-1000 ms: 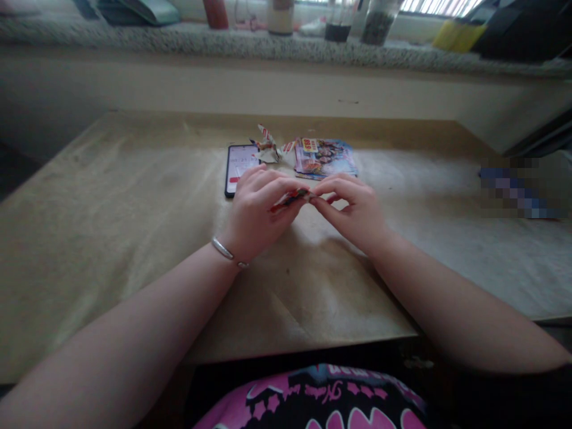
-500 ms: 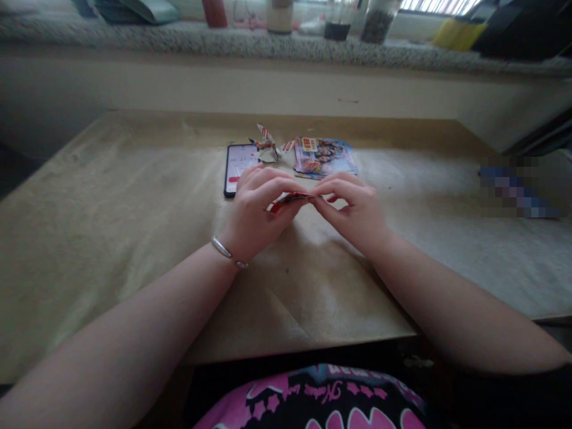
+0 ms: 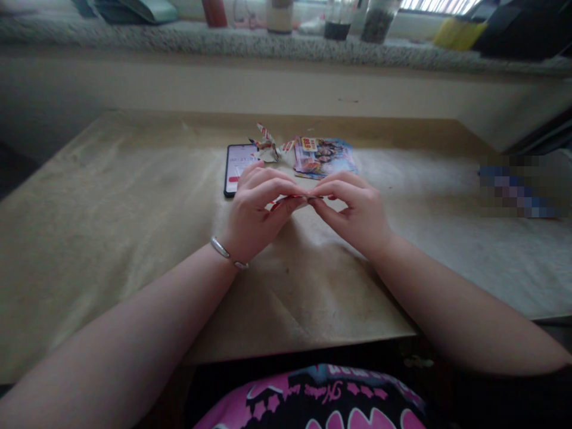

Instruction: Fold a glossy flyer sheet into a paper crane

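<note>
Both of my hands pinch a small folded piece of printed paper [image 3: 291,199], red and white, just above the table's middle. My left hand [image 3: 255,211], with a silver bracelet on the wrist, grips its left end with curled fingers. My right hand [image 3: 355,208] pinches its right end between thumb and fingertips. Most of the paper is hidden between the fingers.
A phone [image 3: 236,167] with a lit screen lies behind my left hand. Beside it stands a folded paper figure [image 3: 267,146] and a stack of colourful printed sheets [image 3: 324,156]. The table [image 3: 111,196] has a tan wrinkled cover. Jars and containers [image 3: 280,15] line the stone ledge behind.
The hands have barely moved. The folded paper has been pressed flatter between the fingertips and shows less red than a second ago.
</note>
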Demonstrator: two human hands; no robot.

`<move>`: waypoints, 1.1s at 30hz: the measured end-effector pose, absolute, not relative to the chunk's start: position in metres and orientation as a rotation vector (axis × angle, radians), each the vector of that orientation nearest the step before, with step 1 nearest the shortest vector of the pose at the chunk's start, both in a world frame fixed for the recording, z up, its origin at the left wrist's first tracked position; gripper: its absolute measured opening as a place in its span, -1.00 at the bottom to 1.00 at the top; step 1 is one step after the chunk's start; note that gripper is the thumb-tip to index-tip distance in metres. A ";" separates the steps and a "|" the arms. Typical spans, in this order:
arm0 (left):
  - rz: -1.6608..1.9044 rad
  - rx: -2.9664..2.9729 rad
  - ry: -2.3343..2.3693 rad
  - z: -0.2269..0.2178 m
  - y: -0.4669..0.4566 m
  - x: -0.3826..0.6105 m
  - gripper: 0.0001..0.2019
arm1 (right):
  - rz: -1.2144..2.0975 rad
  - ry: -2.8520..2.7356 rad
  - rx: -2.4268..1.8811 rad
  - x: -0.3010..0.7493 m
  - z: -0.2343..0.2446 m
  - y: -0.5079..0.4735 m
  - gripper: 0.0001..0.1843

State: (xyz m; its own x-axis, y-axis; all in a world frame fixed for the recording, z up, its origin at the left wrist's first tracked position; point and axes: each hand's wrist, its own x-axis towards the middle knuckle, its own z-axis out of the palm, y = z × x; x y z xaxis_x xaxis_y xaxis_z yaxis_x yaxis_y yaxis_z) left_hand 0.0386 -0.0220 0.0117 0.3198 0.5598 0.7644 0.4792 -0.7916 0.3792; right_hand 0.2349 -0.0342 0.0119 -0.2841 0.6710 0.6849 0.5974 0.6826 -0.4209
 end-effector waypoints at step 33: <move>1.572 2.539 0.882 0.008 -0.014 0.037 -0.97 | -0.046 -1.885 -0.818 0.243 0.013 -0.027 -0.93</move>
State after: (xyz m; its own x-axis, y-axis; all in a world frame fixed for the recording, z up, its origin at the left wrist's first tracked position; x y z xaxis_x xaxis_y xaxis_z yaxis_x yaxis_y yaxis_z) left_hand 0.0369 -0.0140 0.0083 0.3301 0.4761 0.8151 0.4481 -0.8390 0.3086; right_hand 0.2435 -0.0270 0.0131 -0.2337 0.5151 0.8247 0.5550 0.7671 -0.3218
